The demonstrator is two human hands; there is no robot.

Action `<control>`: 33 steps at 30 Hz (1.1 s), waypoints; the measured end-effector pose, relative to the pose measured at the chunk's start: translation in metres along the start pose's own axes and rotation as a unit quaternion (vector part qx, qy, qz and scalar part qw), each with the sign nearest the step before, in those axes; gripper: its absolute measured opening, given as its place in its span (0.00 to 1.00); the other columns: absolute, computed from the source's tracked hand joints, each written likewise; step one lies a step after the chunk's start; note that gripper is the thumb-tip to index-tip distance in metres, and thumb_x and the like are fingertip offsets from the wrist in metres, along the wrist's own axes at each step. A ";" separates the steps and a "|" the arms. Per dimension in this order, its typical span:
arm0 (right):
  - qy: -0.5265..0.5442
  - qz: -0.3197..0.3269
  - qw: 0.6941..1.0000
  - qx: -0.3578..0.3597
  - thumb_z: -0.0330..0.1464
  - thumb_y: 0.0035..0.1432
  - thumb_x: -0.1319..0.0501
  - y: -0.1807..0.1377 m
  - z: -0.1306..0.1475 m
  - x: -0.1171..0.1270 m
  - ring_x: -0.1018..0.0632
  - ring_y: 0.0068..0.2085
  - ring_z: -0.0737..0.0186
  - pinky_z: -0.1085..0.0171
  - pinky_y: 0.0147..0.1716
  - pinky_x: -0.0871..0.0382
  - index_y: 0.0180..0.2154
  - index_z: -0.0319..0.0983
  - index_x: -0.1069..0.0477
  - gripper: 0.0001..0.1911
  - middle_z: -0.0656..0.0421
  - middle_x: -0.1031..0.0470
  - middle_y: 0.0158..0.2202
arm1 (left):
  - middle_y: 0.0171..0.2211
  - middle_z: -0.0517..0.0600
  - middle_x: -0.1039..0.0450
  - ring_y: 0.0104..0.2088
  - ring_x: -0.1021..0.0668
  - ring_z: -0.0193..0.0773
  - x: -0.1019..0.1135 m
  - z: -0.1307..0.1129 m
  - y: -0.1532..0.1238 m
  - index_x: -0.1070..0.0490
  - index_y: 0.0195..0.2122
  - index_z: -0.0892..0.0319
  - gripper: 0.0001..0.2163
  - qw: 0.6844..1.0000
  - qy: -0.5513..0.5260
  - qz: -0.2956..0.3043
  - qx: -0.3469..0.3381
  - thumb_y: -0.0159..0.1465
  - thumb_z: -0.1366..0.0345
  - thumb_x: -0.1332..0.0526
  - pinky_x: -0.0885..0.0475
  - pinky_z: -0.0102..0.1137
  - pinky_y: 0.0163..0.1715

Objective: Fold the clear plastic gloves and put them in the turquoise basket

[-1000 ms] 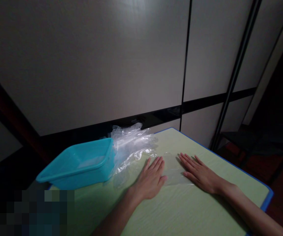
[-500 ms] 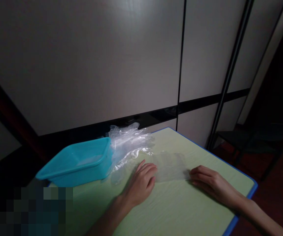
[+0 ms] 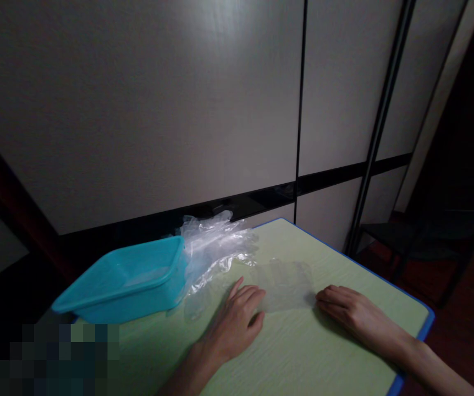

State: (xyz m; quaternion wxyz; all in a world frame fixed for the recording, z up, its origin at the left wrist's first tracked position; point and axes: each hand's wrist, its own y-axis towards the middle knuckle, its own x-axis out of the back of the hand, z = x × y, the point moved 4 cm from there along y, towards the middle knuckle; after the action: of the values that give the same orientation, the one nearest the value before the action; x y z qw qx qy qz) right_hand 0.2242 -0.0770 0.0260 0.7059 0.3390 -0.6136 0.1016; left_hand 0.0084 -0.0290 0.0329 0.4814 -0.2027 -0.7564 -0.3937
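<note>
While the clear plastic piece [image 3: 288, 286] lies flat on the worktop [image 3: 303, 352], to the right of the turquoise tub [image 3: 130, 305], we have our left hand [image 3: 239, 322] at its end nearer the tub, that grip half open, thumb apart from loosely curled fingers. Our right hand [image 3: 350, 309] is at the end farther from the tub, fingers bunched together; we cannot tell whether this grip pinches the plastic. Crumpled clear gloves [image 3: 220, 239] lie heaped just right of the tub.
</note>
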 end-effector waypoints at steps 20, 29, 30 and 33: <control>0.153 -0.055 0.985 -0.049 0.29 0.61 0.54 0.016 -0.007 -0.002 0.28 0.38 0.61 0.62 0.36 0.33 0.37 0.38 0.32 0.12 0.53 0.29 0.36 | 0.41 0.48 0.30 0.44 0.29 0.38 0.001 -0.001 0.000 0.35 0.44 0.56 0.16 1.000 -0.011 0.005 0.010 0.54 0.68 0.41 0.52 0.44 0.57; 0.262 -0.057 0.956 -0.117 0.34 0.62 0.55 0.014 -0.012 -0.001 0.27 0.36 0.60 0.62 0.36 0.33 0.38 0.39 0.35 0.12 0.54 0.28 0.35 | 0.34 0.45 0.29 0.38 0.27 0.35 0.001 -0.001 0.004 0.32 0.34 0.56 0.07 0.999 -0.023 -0.016 0.015 0.56 0.73 0.44 0.50 0.44 0.56; 0.270 -0.060 0.953 -0.124 0.35 0.62 0.55 0.014 -0.013 -0.001 0.27 0.35 0.61 0.63 0.35 0.33 0.36 0.39 0.35 0.12 0.54 0.28 0.34 | 0.33 0.45 0.29 0.36 0.27 0.34 0.001 0.001 0.005 0.32 0.32 0.56 0.07 0.999 -0.030 -0.022 0.017 0.57 0.74 0.46 0.49 0.43 0.56; 0.288 -0.078 0.943 -0.145 0.36 0.62 0.55 0.015 -0.016 -0.002 0.28 0.31 0.63 0.65 0.32 0.35 0.33 0.39 0.36 0.12 0.57 0.29 0.30 | 0.31 0.44 0.28 0.35 0.27 0.33 0.000 0.007 0.006 0.33 0.29 0.57 0.08 0.994 -0.090 -0.041 0.038 0.58 0.75 0.48 0.45 0.40 0.54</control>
State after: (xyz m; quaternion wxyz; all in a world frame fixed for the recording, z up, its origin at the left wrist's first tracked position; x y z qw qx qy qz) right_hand 0.2279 -0.0560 0.0292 0.8998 0.2362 -0.3635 0.0493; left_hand 0.0083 -0.0196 0.0336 0.4023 -0.1877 -0.8186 -0.3644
